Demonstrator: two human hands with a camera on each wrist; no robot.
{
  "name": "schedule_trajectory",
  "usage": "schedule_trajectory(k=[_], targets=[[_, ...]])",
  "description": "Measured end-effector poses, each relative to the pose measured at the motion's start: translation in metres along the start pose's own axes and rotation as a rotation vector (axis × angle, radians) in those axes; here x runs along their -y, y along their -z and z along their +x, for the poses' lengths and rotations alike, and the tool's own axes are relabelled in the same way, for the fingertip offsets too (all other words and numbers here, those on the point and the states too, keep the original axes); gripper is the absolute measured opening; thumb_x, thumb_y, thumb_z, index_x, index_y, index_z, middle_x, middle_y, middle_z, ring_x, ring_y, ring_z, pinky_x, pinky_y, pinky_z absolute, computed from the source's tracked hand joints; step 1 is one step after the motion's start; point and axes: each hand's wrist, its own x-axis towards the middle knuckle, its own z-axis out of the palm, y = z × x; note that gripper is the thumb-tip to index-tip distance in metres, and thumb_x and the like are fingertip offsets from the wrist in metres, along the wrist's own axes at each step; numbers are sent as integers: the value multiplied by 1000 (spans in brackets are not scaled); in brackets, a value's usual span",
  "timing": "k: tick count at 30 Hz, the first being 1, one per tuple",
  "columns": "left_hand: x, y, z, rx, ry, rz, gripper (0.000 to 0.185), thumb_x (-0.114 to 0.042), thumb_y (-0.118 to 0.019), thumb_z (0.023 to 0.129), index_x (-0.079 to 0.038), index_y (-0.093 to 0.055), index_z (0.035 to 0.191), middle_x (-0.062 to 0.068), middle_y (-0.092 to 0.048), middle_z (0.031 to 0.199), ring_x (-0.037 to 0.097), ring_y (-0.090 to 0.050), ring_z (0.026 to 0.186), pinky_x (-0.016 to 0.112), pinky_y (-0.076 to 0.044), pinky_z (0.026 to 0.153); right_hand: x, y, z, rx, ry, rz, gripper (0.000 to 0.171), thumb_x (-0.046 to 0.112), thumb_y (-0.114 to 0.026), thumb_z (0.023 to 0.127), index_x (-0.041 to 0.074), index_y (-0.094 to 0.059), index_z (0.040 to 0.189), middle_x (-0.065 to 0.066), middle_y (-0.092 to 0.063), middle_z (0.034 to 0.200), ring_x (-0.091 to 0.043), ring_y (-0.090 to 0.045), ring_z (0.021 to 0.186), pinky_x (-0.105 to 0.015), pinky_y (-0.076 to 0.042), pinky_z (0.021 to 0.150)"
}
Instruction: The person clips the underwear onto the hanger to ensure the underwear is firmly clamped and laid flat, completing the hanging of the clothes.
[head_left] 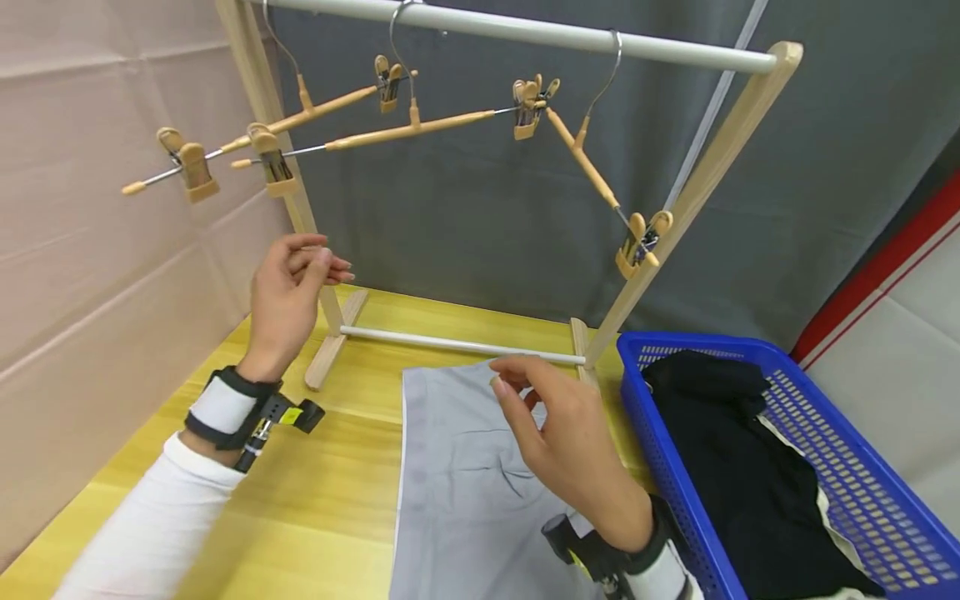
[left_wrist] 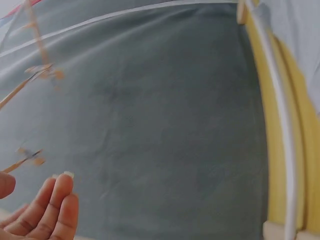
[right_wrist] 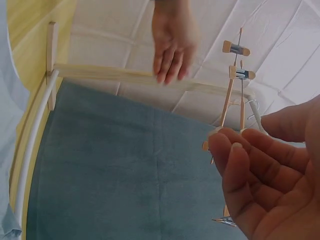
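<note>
My left hand (head_left: 288, 287) is raised in the air below the left-hand clips, fingers loosely bent, holding nothing. Over the grey cloth (head_left: 457, 475), which lies spread on the table, my right hand (head_left: 562, 433) hovers with relaxed fingers and nothing in its grasp. Three wooden clip hangers hang from the white rail above: a left hanger (head_left: 326, 108), a middle hanger (head_left: 442, 123) and a right hanger (head_left: 585, 158) turned at an angle. In the right wrist view the left hand (right_wrist: 174, 42) shows beyond the curved fingers (right_wrist: 237, 175) of the right.
A wooden rack with a white top rail (head_left: 525, 32) stands on the yellow table (head_left: 315, 492). Its low white bar (head_left: 457, 342) runs behind the cloth. At the right, a blue basket (head_left: 675, 500) holds black and white cloth (head_left: 742, 467). A grey curtain (head_left: 450, 225) hangs behind.
</note>
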Motion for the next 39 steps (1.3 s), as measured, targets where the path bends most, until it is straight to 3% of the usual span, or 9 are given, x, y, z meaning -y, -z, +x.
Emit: schedule_trajectory(k=[6,11,14,18,22,26,29,34,39], targets=[[-19,25,5,-215,-57,-258,29,-6,-57,96,2,-45,121,13,-65,84,20,-64,70,25,-51,74,-3,-1,3,-24,-12,16,13,9,-63,92,5,-65,105,4,-66,83,-6,-61,70,-21,-49,58],[-38,42,15,-400,-210,-23,47,-12,-65,90,-4,-38,127,7,-62,87,15,-63,68,20,-50,67,-3,-4,4,10,-17,39,13,9,-62,93,5,-64,106,5,-65,82,-4,-59,68,-17,-46,59],[-49,53,24,-457,-269,160,65,-22,-72,82,-6,-34,131,2,-59,91,9,-61,69,13,-46,62,-5,-5,4,11,-5,42,13,8,-61,93,4,-64,106,4,-65,81,-4,-59,68,-17,-46,57],[-62,65,37,-374,-323,318,69,-30,-76,78,-9,-40,133,-6,-57,89,-4,-55,62,7,-39,57,-8,-8,8,10,21,50,13,7,-61,93,4,-63,106,5,-65,79,-3,-57,64,-17,-43,53],[-71,70,46,-217,-428,564,50,-24,-69,87,-8,-50,131,7,-65,89,-20,-45,63,3,-35,60,-11,-14,14,29,45,57,13,7,-61,93,6,-62,105,7,-64,78,-2,-55,61,-16,-40,50],[-75,70,49,-103,-498,703,42,-13,-67,89,-16,-59,130,19,-67,92,-26,-37,67,2,-32,63,-15,-22,18,64,71,71,12,6,-61,93,6,-61,105,6,-63,78,-2,-53,59,-16,-41,51],[-75,68,53,-56,-532,712,31,-10,-68,88,-8,-67,120,17,-68,88,-22,-37,68,5,-31,63,-17,-27,19,83,84,80,12,6,-61,93,6,-61,105,6,-63,78,-2,-51,58,-16,-42,51],[-74,67,64,-55,-562,664,15,-7,-68,86,5,-70,94,14,-67,79,-18,-41,65,6,-33,63,-20,-29,21,83,100,102,11,4,-60,93,6,-61,104,6,-63,76,-1,-50,57,-14,-42,53],[-74,70,73,-88,-554,599,14,-5,-63,82,9,-65,85,-25,-57,75,-16,-47,62,4,-37,61,-20,-31,24,78,127,121,13,2,-60,92,7,-61,103,6,-63,76,-1,-49,56,-13,-41,53]])
